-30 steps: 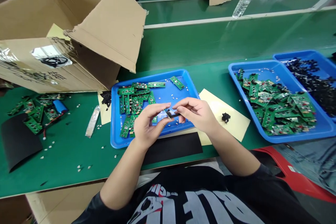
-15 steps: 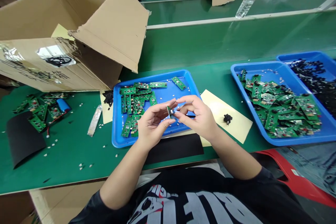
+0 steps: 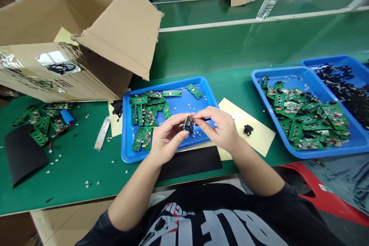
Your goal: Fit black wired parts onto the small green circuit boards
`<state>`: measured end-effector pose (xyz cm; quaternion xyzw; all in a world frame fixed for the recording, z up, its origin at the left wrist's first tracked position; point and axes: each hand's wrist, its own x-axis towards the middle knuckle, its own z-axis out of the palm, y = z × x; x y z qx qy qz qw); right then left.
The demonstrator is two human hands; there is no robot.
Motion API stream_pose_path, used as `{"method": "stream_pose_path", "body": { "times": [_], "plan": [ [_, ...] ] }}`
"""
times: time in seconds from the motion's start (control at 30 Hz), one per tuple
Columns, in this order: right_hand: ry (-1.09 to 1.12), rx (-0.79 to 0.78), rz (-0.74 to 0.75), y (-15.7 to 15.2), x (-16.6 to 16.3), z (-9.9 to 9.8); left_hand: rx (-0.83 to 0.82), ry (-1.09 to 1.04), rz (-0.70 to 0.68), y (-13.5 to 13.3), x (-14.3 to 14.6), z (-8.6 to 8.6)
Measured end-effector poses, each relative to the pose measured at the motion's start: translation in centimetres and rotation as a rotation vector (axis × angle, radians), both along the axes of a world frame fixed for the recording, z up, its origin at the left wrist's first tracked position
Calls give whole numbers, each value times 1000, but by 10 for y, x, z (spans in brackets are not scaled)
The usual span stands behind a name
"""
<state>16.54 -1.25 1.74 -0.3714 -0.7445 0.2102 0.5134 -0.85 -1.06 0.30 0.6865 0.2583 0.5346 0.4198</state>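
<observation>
My left hand (image 3: 167, 138) pinches a small green circuit board (image 3: 188, 124), held on edge above the near side of a blue tray (image 3: 127, 150). My right hand (image 3: 220, 128) is pinched against the same board from the right, thumb and forefinger at a small dark part on it. The tray holds several green boards (image 3: 147, 109) and scattered white bits. A black foam piece (image 3: 247, 129) lies on a yellow paper sheet (image 3: 259, 136) just right of my hands.
A large open cardboard box (image 3: 72, 34) lies at the back left. Loose boards and a blue battery cell (image 3: 67, 116) lie at the left, beside a black sheet (image 3: 21, 157). Two blue trays on the right hold boards (image 3: 305, 117) and black parts (image 3: 346, 88). A black mat (image 3: 190, 163) lies under my wrists.
The board was turned from lying flat between my hands to standing on edge. Both hands stayed close together over the tray, shifting only slightly.
</observation>
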Motion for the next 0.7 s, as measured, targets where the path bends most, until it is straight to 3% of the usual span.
{"method": "stream_pose_path", "body": {
  "times": [0.1, 0.2, 0.33, 0.4, 0.53, 0.7],
  "plan": [
    [-75, 53, -58, 2, -1, -2, -10, 83, 68, 0, 0, -4],
    [-120, 25, -73, 2, -4, -4, -122, 99, 94, 1, 0, -7],
    [-107, 3, -53, 1, -5, -5, -345, 45, -51, 3, -3, -7],
    [-61, -51, -22, 0, -5, -5, -362, 37, -94, 5, -5, -5],
    [168, -374, 70, -3, -5, -1, -204, 17, 20, 8, -7, -3],
    [488, -863, 365, -5, -7, 1, 56, 113, 282, 7, -7, -6]
  ]
}}
